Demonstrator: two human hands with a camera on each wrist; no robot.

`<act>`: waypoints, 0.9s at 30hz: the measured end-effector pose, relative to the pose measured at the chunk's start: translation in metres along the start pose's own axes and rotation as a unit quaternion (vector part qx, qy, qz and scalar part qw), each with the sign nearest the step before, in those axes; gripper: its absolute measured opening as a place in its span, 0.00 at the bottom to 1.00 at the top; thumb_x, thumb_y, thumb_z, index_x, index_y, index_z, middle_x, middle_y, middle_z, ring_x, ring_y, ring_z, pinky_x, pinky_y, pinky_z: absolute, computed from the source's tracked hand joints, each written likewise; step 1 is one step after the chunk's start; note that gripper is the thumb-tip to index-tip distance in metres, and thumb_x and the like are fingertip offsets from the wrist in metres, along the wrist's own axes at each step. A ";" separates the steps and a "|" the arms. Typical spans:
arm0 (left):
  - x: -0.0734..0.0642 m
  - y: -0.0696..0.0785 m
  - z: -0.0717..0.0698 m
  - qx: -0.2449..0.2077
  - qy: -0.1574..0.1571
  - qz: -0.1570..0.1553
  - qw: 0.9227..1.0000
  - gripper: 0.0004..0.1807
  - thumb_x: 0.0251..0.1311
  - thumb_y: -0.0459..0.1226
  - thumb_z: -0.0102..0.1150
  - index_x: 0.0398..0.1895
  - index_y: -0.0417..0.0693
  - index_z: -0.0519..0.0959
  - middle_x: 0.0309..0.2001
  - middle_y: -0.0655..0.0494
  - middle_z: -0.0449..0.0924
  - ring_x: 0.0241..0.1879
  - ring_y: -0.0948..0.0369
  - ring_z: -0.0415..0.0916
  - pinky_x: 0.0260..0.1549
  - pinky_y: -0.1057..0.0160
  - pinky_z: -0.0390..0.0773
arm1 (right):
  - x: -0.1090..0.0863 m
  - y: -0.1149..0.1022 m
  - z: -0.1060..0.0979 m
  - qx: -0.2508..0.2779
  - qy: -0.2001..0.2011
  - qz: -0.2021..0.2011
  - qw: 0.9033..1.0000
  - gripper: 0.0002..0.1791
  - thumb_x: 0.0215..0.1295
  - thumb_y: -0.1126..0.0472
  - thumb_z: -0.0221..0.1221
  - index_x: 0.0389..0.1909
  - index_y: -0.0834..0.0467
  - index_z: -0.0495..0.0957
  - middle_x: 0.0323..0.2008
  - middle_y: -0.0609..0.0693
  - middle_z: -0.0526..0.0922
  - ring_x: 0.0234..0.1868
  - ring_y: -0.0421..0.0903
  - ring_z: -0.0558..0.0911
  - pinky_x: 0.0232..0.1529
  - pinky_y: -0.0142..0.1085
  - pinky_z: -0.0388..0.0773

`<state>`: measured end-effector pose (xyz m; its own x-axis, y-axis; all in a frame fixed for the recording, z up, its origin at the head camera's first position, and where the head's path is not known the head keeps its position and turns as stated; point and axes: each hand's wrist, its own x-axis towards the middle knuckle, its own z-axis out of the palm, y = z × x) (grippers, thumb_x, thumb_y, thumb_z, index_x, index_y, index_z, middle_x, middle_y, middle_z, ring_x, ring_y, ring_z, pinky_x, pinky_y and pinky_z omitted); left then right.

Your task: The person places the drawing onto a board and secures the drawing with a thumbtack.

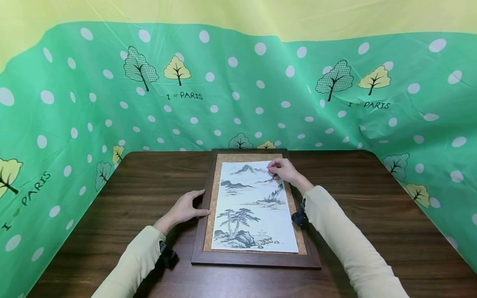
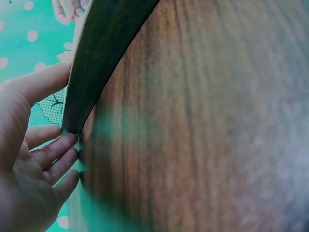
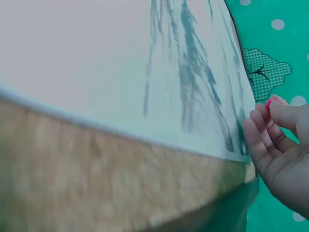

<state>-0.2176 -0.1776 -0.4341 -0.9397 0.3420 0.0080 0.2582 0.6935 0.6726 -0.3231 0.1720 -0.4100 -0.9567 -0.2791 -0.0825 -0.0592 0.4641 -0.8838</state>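
Right hand [image 1: 286, 170] pinches a tiny pink pin-looking thing [image 3: 269, 104] by the upper right of a white ink-landscape sheet [image 1: 254, 207], mid-frame, long axis up-down; left hand [image 1: 185, 208], fingers apart, touches the brown-framed corkboard [image 1: 257, 259].

Landscape sheet [image 1: 253, 207] lying on framed corkboard [image 1: 244, 157], pink pin [image 3: 268, 104] (tiny) in right hand [image 1: 286, 170]

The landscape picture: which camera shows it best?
The head view: nearly all of the landscape picture shows, with the right hand over one top corner. The right wrist view shows only a slanted part; the left wrist view, none discernible.
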 end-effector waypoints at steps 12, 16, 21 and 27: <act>-0.001 -0.001 0.001 0.010 0.003 -0.002 1.000 0.42 0.46 0.46 0.68 0.64 0.37 0.63 0.61 0.40 0.65 0.61 0.45 0.61 0.54 0.48 0.65 | 0.014 0.003 0.014 0.025 0.026 0.031 0.999 0.12 0.66 0.65 0.50 0.45 0.70 0.73 0.30 0.56 0.75 0.24 0.43 0.71 0.26 0.34 0.71; -0.001 -0.001 0.001 0.004 0.001 -0.003 1.000 0.42 0.46 0.46 0.68 0.64 0.38 0.62 0.61 0.40 0.64 0.61 0.46 0.60 0.54 0.47 0.65 | 0.023 0.011 0.017 0.040 0.031 0.012 0.999 0.09 0.64 0.63 0.54 0.38 0.66 0.77 0.24 0.52 0.73 0.20 0.43 0.69 0.23 0.35 0.70; -0.001 -0.003 0.002 0.001 0.000 -0.002 1.000 0.42 0.47 0.46 0.67 0.64 0.39 0.62 0.61 0.40 0.64 0.61 0.46 0.60 0.54 0.47 0.65 | 0.029 0.010 0.021 0.020 0.064 0.010 0.998 0.09 0.62 0.64 0.55 0.37 0.66 0.79 0.27 0.54 0.77 0.20 0.42 0.69 0.21 0.34 0.69; -0.001 -0.003 0.002 -0.006 0.000 -0.001 1.000 0.42 0.47 0.46 0.68 0.64 0.39 0.62 0.62 0.40 0.64 0.61 0.46 0.60 0.55 0.48 0.64 | 0.032 -0.002 0.029 -0.072 0.098 0.035 0.992 0.10 0.63 0.64 0.55 0.40 0.66 0.80 0.38 0.59 0.80 0.32 0.45 0.75 0.30 0.31 0.70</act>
<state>-0.2172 -0.1791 -0.4379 -0.9403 0.3404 0.0058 0.2529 0.6870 0.6813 -0.3457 0.1382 -0.4245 -0.9961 -0.0798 -0.0368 -0.0180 0.5952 -0.8034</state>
